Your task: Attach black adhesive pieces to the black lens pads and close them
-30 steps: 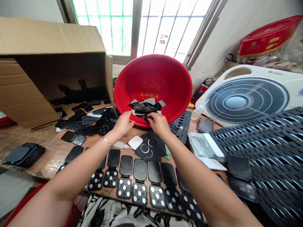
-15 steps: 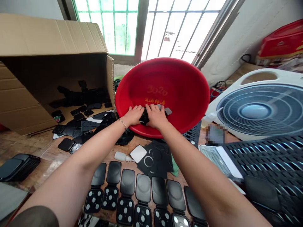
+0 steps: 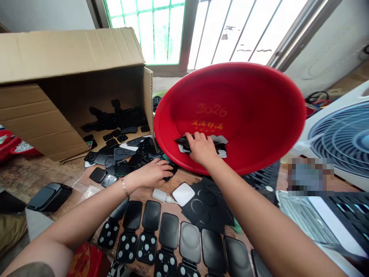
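Note:
A big red plastic basin [image 3: 253, 104] leans tilted on the wooden table, with a small heap of flat black and white pieces [image 3: 217, 143] in its low part. My right hand [image 3: 201, 149] lies inside the basin on that heap, fingers curled over the pieces. My left hand [image 3: 155, 173] rests on the table just outside the basin's left rim, fingers closed on a black piece at the edge of a pile of black parts [image 3: 127, 156]. A row of open black cases [image 3: 170, 238] lies in front of me.
An open cardboard box [image 3: 66, 96] on its side at the left holds more black parts. A stack of black lids [image 3: 49, 196] sits at the far left. A white fan [image 3: 340, 134] stands at the right. Small glue bottle [image 3: 161, 196] and white pad [image 3: 183, 193] lie mid-table.
My left hand has come out of the basin and dropped onto the table by the black pile. My right hand stays on the heap in the basin. The view has shifted closer and left.

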{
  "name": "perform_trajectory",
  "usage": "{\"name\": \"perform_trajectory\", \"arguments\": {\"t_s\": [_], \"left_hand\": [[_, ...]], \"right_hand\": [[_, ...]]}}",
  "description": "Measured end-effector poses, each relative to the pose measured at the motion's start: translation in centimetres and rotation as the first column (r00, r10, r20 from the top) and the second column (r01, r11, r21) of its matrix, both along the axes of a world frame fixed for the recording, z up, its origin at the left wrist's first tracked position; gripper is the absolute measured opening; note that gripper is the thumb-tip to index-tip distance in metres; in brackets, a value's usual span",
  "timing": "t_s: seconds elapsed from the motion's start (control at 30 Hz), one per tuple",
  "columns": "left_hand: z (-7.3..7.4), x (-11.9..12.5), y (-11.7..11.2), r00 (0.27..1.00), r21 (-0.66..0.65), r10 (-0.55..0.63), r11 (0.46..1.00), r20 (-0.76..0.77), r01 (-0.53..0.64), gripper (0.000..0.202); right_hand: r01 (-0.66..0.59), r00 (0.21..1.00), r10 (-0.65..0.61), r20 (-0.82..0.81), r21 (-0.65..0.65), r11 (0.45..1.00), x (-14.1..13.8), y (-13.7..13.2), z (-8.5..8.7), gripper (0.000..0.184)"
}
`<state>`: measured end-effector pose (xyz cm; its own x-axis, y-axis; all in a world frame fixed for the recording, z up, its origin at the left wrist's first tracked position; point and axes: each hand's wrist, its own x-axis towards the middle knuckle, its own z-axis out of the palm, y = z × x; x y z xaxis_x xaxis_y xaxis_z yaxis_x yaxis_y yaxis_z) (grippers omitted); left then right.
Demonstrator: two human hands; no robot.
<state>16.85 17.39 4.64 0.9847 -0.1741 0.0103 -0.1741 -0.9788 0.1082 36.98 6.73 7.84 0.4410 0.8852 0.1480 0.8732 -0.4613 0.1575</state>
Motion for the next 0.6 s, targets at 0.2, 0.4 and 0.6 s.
{"name": "perform_trajectory", "arguments": {"t_s": [0.2,0.4,0.6], "left_hand": [[-2.8,1.8,1.3,0.997,0.114,-0.042,0.992,-0.072,0.050,0.045],[-3.0,-2.1,5.7,0.998,0.122,-0.001,0.992,-0.066,0.009,0.036],[-3.1,-4.6,9.6,0.995,0.095,0.032,0.995,-0.095,-0.023,0.041]], "right_hand": [[0.060,0.998,-0.060,-0.001,-0.060,0.996,-0.4,1.6,-0.2,0.053],[0.111,0.993,-0.114,-0.038,-0.069,0.991,0.1,2.3,-0.2,0.052],[0.112,0.992,-0.116,-0.052,-0.063,0.992,0.0,2.1,-0.3,0.052]]}}
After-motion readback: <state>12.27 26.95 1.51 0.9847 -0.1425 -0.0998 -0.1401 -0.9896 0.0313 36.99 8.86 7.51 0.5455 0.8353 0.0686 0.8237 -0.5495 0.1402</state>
